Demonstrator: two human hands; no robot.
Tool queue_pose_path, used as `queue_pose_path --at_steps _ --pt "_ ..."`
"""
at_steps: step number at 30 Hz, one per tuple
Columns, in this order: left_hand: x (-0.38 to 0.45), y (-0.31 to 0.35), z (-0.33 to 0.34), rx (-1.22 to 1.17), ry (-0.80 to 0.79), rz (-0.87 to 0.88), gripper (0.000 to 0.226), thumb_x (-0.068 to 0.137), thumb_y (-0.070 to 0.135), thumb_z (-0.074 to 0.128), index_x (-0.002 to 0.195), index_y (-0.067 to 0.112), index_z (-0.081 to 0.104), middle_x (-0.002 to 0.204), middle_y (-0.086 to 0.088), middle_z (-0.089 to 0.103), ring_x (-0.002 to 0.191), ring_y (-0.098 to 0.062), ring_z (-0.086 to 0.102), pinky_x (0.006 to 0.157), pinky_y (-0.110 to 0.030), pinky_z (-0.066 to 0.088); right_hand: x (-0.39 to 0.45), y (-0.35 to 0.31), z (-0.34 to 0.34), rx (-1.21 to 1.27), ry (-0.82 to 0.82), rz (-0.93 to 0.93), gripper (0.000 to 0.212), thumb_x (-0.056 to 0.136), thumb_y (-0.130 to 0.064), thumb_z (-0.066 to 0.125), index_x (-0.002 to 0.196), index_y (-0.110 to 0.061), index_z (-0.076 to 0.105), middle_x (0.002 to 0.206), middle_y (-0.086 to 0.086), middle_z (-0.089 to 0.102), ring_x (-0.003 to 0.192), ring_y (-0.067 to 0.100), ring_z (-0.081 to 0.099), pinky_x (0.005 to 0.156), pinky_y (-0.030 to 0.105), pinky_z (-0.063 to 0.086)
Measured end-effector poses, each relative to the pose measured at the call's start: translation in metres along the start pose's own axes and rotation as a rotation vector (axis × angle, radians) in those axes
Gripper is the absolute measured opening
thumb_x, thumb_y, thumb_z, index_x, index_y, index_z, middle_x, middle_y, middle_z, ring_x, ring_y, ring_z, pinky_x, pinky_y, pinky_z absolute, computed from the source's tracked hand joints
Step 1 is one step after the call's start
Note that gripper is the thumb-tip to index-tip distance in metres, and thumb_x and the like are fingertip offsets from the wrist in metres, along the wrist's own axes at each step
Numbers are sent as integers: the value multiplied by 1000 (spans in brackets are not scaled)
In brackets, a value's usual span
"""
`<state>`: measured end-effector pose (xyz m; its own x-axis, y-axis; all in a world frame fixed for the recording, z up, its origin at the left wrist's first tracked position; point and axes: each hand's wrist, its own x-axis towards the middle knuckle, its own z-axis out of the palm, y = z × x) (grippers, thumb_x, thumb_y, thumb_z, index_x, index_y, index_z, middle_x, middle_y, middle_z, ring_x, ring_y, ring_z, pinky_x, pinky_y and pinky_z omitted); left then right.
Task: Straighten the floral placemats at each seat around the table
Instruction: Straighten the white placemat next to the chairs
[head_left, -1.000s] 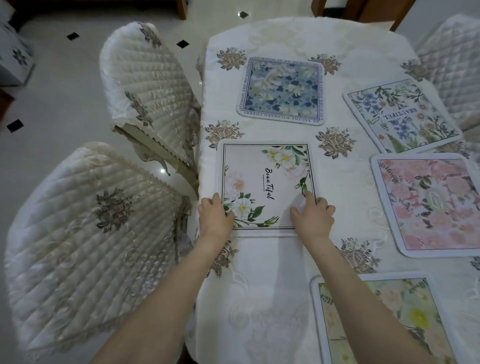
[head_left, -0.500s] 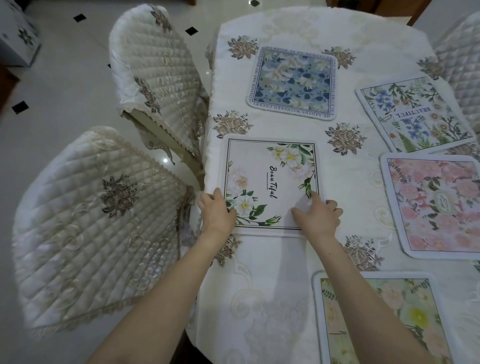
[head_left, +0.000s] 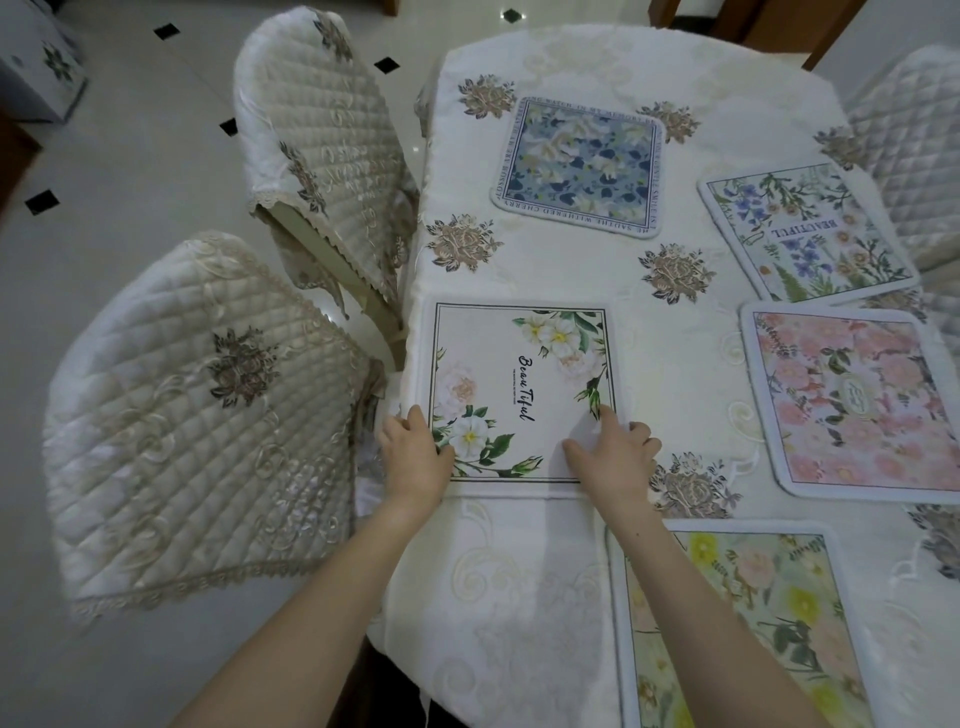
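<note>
A white placemat (head_left: 519, 374) with white flowers and the word "Beautiful" lies at the table's left edge, its sides about parallel to that edge. My left hand (head_left: 415, 457) grips its near left corner at the table edge. My right hand (head_left: 613, 457) presses on its near right corner with fingers spread. Other floral mats lie around: a blue one (head_left: 579, 166) far ahead, a white one with blue flowers (head_left: 805, 234) turned askew at far right, a pink one (head_left: 852, 405) at right, and a yellow-green one (head_left: 743, 623) under my right forearm.
The table wears a cream embroidered cloth (head_left: 519, 571). Two quilted chairs (head_left: 197, 426) (head_left: 327, 156) stand close against its left side, and a third chair (head_left: 909, 145) is at the far right. Tiled floor lies beyond the chairs.
Both hands have slid the white placemat a little left, toward the table's left edge. The view has shifted slightly with my head.
</note>
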<state>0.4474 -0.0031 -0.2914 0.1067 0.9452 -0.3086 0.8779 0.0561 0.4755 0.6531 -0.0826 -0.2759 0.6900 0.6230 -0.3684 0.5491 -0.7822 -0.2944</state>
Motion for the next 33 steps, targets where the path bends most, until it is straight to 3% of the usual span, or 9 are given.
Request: queue_pose_path --at_steps 12,17,28,33 --pt "-24 -10 0 23 -6 36 46 79 20 67 113 2 41 115 -21 37 106 -35 33 96 -43 38 -17 17 12 -42 21 -7 66 79 -45 63 136 -24 35 129 25 37 116 40 33 91 48 38" --pt "-20 -11 -2 8 -3 87 43 79 17 68 110 -1 44 114 -19 41 105 -33 36 90 -40 39 -16 17 12 -40 19 -4 66 81 -44 62 137 -23 35 129 25 37 116 40 33 94 49 36" --pt "-21 -14 -3 86 -20 129 53 83 21 64 126 4 38 120 -19 38 110 -31 34 92 -38 37 -16 19 18 -59 42 -38 67 79 -44 60 136 -20 35 131 24 37 117 39 33 93 50 36" --pt "-22 -10 1 171 15 335 52 81 16 59 130 13 40 131 -13 41 122 -30 36 102 -44 34 -21 19 19 -73 92 -184 63 82 -36 58 138 -17 37 145 20 32 130 40 29 105 52 32"
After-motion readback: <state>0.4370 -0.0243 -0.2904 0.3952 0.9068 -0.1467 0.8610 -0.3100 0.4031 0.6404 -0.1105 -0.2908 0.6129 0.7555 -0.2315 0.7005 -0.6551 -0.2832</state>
